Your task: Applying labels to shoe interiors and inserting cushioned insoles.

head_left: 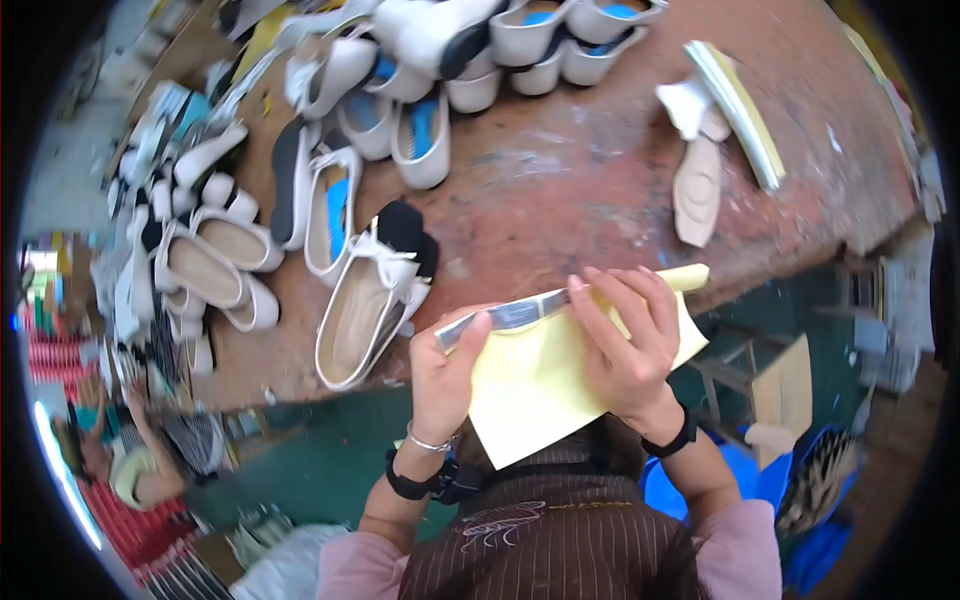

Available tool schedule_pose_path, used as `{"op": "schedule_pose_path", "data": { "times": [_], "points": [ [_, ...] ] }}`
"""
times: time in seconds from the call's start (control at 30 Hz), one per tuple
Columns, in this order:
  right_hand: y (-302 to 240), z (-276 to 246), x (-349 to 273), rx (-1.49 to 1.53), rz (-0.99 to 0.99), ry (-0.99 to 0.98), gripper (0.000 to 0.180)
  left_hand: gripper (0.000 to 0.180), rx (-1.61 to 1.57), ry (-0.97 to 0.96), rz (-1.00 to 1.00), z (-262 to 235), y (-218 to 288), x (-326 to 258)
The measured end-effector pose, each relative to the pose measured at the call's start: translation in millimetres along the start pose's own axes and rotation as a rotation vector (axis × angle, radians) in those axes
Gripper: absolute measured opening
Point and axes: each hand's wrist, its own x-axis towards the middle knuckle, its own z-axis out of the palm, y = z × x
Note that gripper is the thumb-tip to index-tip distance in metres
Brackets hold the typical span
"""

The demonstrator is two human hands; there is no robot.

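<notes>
My left hand point(443, 370) pinches one end of a narrow silvery strip point(505, 314). My right hand point(625, 340) holds the strip's other end together with a pale yellow sheet point(530, 385) that hangs under both hands, over the table's near edge. A white flat shoe with a bow point(365, 310) lies on the reddish worktable point(580, 190), just left of my left hand. Both wrists wear dark bands; the left also has a thin bracelet.
Many white flat shoes point(215, 255) are piled along the table's left and far sides. A beige insole point(697, 185) and a stack of yellowish sheets point(745, 110) lie at the far right. Another person point(125, 465) sits low on the left. Blue items point(760, 475) at right.
</notes>
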Motion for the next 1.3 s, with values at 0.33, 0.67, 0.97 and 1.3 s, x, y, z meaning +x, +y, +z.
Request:
{"op": "schedule_pose_path", "data": {
  "times": [0.33,0.67,0.97,1.3],
  "points": [
    [-4,-15,23,0.410,0.101,-0.126,0.044,0.027,-0.004,0.092,0.100,5,6,2],
    [-27,15,38,0.577,0.212,-0.092,0.052,0.023,0.433,0.108,0.328,4,20,-15],
    [-37,24,33,0.204,-0.099,-0.030,0.035,0.024,-0.014,0.131,0.125,6,7,-15],
    [-23,53,-2,0.307,-0.179,-0.097,0.055,0.027,0.046,0.293,0.211,3,-29,11]
  ]
}}
